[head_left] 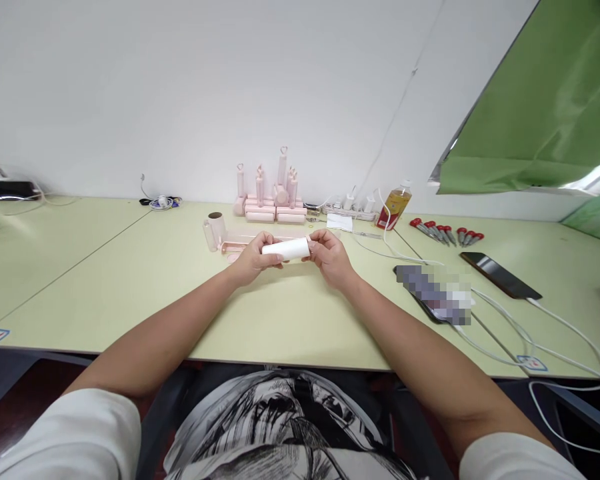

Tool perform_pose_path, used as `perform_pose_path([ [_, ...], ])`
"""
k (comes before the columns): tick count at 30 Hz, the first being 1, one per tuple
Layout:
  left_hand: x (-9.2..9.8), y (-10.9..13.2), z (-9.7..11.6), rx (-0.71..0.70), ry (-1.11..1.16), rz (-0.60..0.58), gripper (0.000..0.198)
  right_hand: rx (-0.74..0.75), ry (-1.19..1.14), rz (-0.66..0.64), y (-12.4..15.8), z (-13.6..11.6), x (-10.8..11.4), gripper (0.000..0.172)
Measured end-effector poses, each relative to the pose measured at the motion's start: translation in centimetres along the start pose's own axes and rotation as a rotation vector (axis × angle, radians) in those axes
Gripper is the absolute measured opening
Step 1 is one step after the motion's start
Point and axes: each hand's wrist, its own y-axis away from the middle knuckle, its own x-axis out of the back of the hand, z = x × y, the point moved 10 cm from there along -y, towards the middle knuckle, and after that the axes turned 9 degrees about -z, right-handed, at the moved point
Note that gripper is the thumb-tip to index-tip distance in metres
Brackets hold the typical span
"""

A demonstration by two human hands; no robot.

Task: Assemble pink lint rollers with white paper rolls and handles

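White roll (pixel 286 249) lies level between both hands, held just above the pale green table (pixel 130 287); I see my left hand (pixel 253 259) closed around its left end, thumb on top, and my right hand (pixel 330 257) pinching the right end with fingertips; both grips are narrow and tight on the roll. Just behind the grip, touching distance from the left knuckles, sits a shallow pink tray (pixel 234 248); what lies in it I cannot tell, as the hand covers most of it; beside it, further left of the grip, stands a clear cup (pixel 214 231) with a brown tube core showing at its top. Behind that, toward the wall, a cluster of pink roller handles (pixel 274 195) stands upright on stacked pink cases. Right of the grip and further back, a capped bottle (pixel 394 207) holds amber liquid, roughly half full; beyond it lies a row of red-handled screwdrivers (pixel 445 233); nearer, a dark phone (pixel 501 275) rests flat, well apart from the hands.
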Motion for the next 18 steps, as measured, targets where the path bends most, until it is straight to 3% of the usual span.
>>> perform_pose_path([
  [4, -0.3, 0.3, -0.8, 0.095, -0.33, -0.028, 0.05, 0.028, 0.076, -0.008, 0.0, -0.3, -0.2, 0.04],
  [8, -1.6, 0.5, -0.4, 0.064, -0.655, -0.083, 0.053, 0.033, 0.133, -0.047, 0.1, -0.4, -0.8, 0.042],
  [18, -1.0, 0.3, -0.9, 0.078, -0.693, -0.059, 0.057, 0.07, 0.256, -0.163, 0.7, -0.7, -2.4, 0.036],
])
